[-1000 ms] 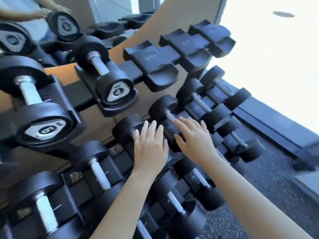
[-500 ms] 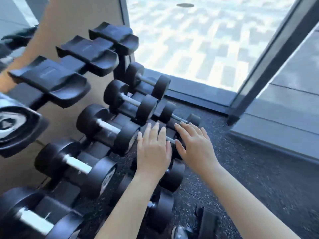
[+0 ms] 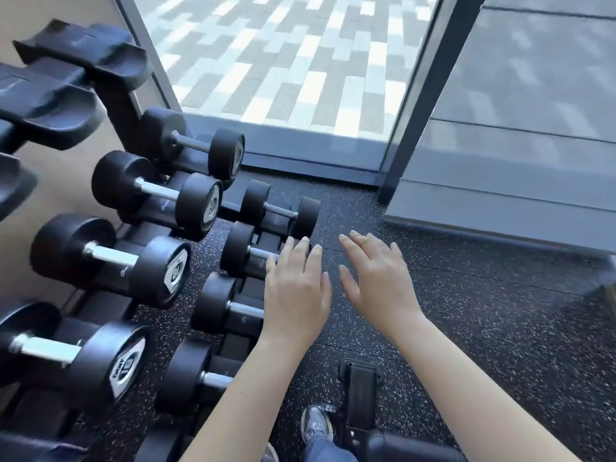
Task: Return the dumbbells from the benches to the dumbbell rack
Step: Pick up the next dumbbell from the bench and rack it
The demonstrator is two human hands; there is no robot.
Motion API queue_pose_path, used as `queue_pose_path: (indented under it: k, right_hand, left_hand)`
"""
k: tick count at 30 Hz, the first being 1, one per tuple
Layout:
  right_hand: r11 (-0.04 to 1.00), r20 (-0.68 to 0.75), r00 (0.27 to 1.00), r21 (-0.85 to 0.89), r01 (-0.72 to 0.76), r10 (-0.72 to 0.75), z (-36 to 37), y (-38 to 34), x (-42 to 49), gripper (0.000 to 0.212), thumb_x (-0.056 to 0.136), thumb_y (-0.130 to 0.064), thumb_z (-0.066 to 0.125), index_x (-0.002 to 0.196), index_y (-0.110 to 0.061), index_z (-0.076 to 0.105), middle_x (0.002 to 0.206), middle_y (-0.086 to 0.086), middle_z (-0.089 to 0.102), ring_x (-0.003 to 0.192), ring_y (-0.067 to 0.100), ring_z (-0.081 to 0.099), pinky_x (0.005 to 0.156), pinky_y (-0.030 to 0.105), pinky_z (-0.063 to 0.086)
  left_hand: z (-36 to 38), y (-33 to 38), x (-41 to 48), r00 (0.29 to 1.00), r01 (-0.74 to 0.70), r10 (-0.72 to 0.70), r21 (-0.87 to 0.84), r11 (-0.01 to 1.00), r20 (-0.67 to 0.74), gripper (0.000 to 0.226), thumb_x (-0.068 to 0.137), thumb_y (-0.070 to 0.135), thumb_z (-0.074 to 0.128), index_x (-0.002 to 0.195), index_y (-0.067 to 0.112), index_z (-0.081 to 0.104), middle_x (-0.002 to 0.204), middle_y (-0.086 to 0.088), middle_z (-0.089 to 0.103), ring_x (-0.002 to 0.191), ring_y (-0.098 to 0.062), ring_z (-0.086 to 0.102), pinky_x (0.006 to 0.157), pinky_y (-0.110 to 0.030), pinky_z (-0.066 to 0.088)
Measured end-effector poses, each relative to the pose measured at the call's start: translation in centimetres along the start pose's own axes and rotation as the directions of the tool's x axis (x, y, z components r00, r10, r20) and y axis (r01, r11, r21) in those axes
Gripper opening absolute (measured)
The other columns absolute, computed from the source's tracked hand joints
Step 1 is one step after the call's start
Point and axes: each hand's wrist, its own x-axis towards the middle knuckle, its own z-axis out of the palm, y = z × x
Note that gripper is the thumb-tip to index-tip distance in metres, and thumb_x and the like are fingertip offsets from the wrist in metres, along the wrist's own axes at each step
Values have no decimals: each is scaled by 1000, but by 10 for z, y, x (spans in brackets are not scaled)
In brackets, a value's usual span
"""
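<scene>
The dumbbell rack [image 3: 110,105] fills the left side, with empty black cradles [image 3: 83,58] on its top tier. Several black dumbbells with steel handles rest on the middle tier [image 3: 156,191] and the lowest tier [image 3: 278,211]. My left hand [image 3: 295,295] hovers flat, fingers apart, over the near ends of the lowest-tier dumbbells [image 3: 238,250]; whether it touches them I cannot tell. My right hand [image 3: 376,278] is spread open beside it over the floor. Neither hand holds anything.
The floor [image 3: 483,328] is dark speckled rubber. A black bench foot and pad [image 3: 361,398] sit at the bottom centre beside my shoe [image 3: 316,428]. A glazed wall with a dark frame post [image 3: 413,105] stands ahead, paving outside.
The view has swung right along the rack, from the heavier dumbbells to its far end by the window. Both hands stay open and empty in front of me.
</scene>
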Motion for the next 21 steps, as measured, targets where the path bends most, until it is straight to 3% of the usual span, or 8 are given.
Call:
queue_pose_path:
  k: [7,14,21]
  right_hand:
    - [999,-8,999,20,-44,44,-4,0,-30,44,83,-18,63,125,-8,55,128,15,57,121,33,51,101,57,33]
    - [997,-107,992,-17,-69,67,-22,-7,-92,45,76,-15,70,119,-6,60,120,17,63,112,35,58,93,61,40]
    - [990,-151,980,-43,-135,127,-28,-35,-215,45,71,-15,75,114,-6,64,115,16,66,106,35,62,88,61,44]
  left_hand:
    - [-6,15,-24,999,-47,47,15,999,0,43,67,8,74,106,-2,61,113,-22,63,109,-41,56,86,-60,43]
    - [-19,37,-75,992,-123,124,7,992,-11,42,67,9,75,106,-1,62,113,-21,64,109,-40,57,85,-60,43]
    - [-41,48,-188,990,-138,141,-76,988,30,38,72,4,71,108,-4,61,115,-24,62,112,-43,53,88,-63,40]
